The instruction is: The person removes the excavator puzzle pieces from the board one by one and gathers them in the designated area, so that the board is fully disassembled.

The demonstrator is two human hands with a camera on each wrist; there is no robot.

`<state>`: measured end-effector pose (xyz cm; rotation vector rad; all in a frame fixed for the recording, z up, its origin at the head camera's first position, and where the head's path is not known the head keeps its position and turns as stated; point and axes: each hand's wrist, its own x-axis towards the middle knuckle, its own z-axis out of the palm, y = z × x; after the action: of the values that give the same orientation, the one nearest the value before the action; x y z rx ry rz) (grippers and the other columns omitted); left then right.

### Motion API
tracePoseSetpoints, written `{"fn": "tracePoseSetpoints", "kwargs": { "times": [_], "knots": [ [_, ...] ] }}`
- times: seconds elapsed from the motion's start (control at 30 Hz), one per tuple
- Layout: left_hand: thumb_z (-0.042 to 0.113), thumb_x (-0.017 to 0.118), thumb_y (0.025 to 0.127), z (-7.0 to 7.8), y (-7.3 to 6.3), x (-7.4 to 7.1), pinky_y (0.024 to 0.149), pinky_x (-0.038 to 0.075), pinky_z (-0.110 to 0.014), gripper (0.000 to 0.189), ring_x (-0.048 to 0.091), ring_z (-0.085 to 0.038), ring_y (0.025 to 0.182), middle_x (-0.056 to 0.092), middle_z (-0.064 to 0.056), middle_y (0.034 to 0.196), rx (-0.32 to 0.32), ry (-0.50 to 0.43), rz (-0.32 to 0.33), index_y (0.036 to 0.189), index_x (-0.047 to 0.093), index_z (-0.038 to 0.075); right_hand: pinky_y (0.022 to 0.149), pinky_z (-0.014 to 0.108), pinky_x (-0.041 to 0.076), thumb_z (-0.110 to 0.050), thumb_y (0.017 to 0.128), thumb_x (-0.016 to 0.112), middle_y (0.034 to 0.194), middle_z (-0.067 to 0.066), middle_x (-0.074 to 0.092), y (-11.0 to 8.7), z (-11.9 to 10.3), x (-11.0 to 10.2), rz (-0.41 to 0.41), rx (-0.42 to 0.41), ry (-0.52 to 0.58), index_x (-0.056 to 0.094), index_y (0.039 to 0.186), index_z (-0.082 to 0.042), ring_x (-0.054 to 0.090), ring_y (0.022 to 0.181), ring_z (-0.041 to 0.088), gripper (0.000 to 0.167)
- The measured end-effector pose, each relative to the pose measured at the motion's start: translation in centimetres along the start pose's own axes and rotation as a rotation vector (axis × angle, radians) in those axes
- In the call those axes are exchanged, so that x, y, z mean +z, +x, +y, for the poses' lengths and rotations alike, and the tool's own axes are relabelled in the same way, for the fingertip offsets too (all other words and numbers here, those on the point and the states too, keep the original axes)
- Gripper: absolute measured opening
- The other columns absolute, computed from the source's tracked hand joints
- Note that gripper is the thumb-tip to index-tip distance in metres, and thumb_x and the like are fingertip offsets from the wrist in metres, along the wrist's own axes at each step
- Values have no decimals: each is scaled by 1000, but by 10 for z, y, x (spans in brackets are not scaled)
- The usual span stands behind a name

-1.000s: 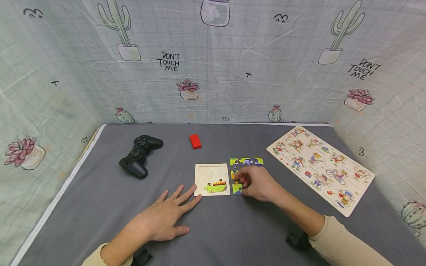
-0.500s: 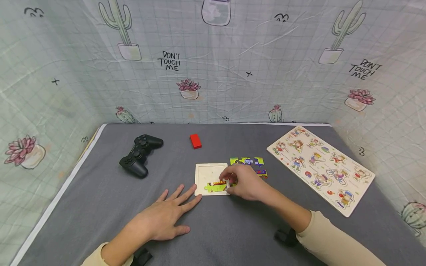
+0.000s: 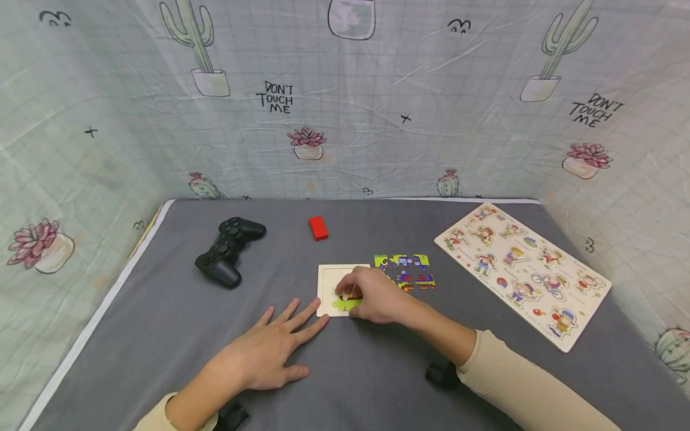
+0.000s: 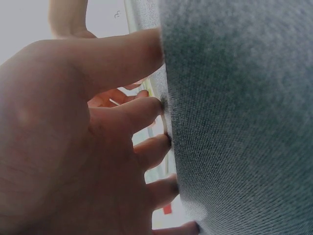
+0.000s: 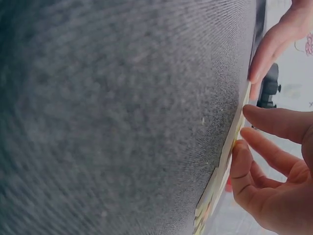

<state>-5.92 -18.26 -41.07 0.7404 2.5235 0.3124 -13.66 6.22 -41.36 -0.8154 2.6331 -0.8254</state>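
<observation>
A square wooden puzzle board (image 3: 326,276) lies in the middle of the grey table, with green pieces (image 3: 342,305) fitted along its lower part. My left hand (image 3: 275,347) rests on the cloth with fingers spread, its fingertips right at the board's lower left corner. Over the right half of the board is my right hand (image 3: 377,296), fingers and thumb bent down and pinching a small puzzle piece, mostly hidden by the fingers. In the right wrist view, the thumb and fingertips (image 5: 240,156) of that hand meet at the board's surface. Several loose puzzle pieces (image 3: 401,261) lie right of the board.
A black game controller (image 3: 229,251) lies to the left. Behind the board is a red block (image 3: 318,228). At the right, a large wooden board with printed children figures (image 3: 523,275) lies at a slant. A patterned cloth (image 3: 345,120) hangs behind the table.
My right hand has moved left from the loose pieces, past the board's right edge, to over the board, carrying a puzzle piece. The left hand has stayed in place.
</observation>
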Motion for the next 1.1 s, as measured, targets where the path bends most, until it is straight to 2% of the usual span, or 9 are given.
{"fn": "tracePoseSetpoints", "kwargs": {
  "times": [0.6, 1.1],
  "knots": [
    [51, 73, 94, 1, 0, -1, 123, 19, -72, 84, 15, -36, 162, 12, 5, 177, 12, -6, 10, 165, 32, 34, 78, 31, 53, 0, 78, 87, 93, 1, 68, 1, 1, 3, -9, 29, 5, 77, 107, -8, 61, 86, 17, 32],
    [50, 73, 94, 1, 1, -1, 124, 19, -71, 84, 15, -35, 162, 12, 6, 177, 4, 1, -3, 165, 31, 34, 75, 31, 52, 5, 75, 83, 89, 3, 68, -1, -4, 4, 36, 18, -17, 77, 103, -7, 60, 83, 18, 31]
  ]
}}
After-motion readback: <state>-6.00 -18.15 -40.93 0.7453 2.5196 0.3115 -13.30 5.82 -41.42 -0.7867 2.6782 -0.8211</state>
